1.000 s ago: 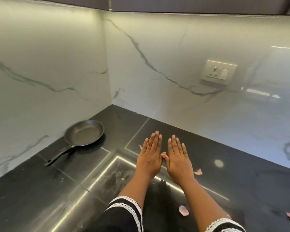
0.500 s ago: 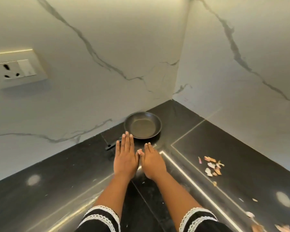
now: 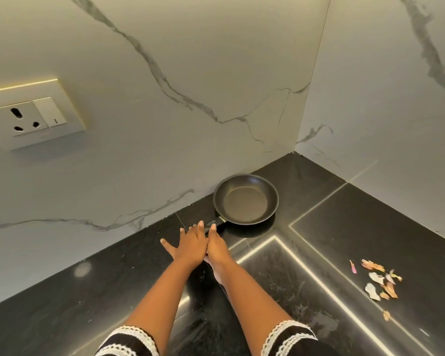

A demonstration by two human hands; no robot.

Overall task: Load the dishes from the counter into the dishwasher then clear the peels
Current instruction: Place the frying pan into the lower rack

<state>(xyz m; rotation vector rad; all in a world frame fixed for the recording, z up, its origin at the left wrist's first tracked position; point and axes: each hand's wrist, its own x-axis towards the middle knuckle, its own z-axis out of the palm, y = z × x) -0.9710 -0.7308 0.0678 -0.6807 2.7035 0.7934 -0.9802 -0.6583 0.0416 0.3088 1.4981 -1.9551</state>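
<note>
A small black frying pan [image 3: 246, 200] sits empty on the black counter [image 3: 62, 291] in the corner, close to the marble wall. Its handle [image 3: 217, 222] points toward me and its end is hidden under my hands. My left hand [image 3: 188, 246] lies flat over the handle end with its fingers spread. My right hand [image 3: 217, 247] presses against it on the right, fingers straight and together, tips touching the handle; whether it grips is not visible. A small heap of pinkish and white peels [image 3: 380, 278] lies on the counter at the right.
White marble walls meet in a corner behind the pan. A wall socket with a switch [image 3: 34, 116] sits on the left wall. A stray peel [image 3: 385, 315] lies nearer me. Bright light strips reflect on the counter.
The view has swung left and closer to the pan. Both hands moved forward from flat on the counter up to the pan handle, and the left fingers spread apart.
</note>
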